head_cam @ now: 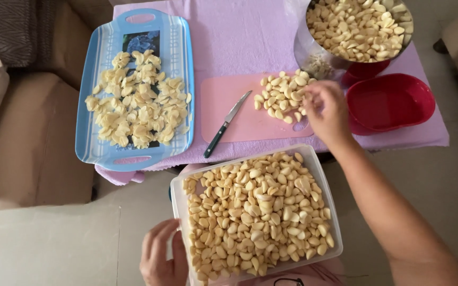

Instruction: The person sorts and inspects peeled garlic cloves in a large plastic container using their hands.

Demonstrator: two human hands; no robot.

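garlic cloves, sorted in lots
your right hand [324,108] pinches into the clove pile [282,98] on the pink board [239,114], fingertips hidden; your left hand [160,259], partly cut off, grips the tub [178,209].

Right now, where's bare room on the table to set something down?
The pink cutting board is bare left of the knife. The red dish is empty. Crowded: the garlic pile by the right hand, the blue tray, and the metal bowl.
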